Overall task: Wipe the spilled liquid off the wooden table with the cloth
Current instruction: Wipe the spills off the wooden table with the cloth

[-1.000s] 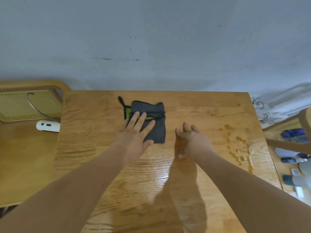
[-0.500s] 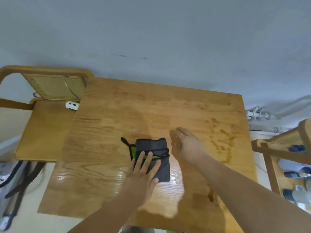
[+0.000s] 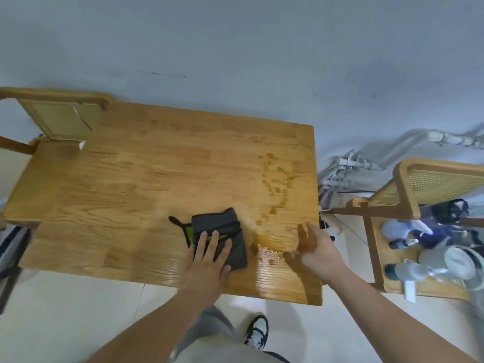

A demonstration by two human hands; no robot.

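Note:
A folded dark grey cloth [image 3: 222,227] with a green-and-black edge lies on the wooden table [image 3: 136,184] near its front edge. My left hand [image 3: 209,260] presses flat on the cloth's near half, fingers spread. Brownish spilled liquid [image 3: 275,184] runs in drops down the table's right side and pools just right of the cloth, at the puddle [image 3: 272,241]. My right hand [image 3: 318,251] hovers over the table's front right corner, fingers loosely apart, holding nothing.
A cane-backed wooden chair [image 3: 55,119] stands at the table's left end. Another chair [image 3: 432,184] at the right holds bottles and clutter [image 3: 429,247]. Pipes [image 3: 340,169] run along the wall. My shoe [image 3: 258,332] shows on the pale floor below.
My left hand has slid the cloth toward the front right of the table, close to the puddle. My right hand moved right to the table's corner. The view pulled back.

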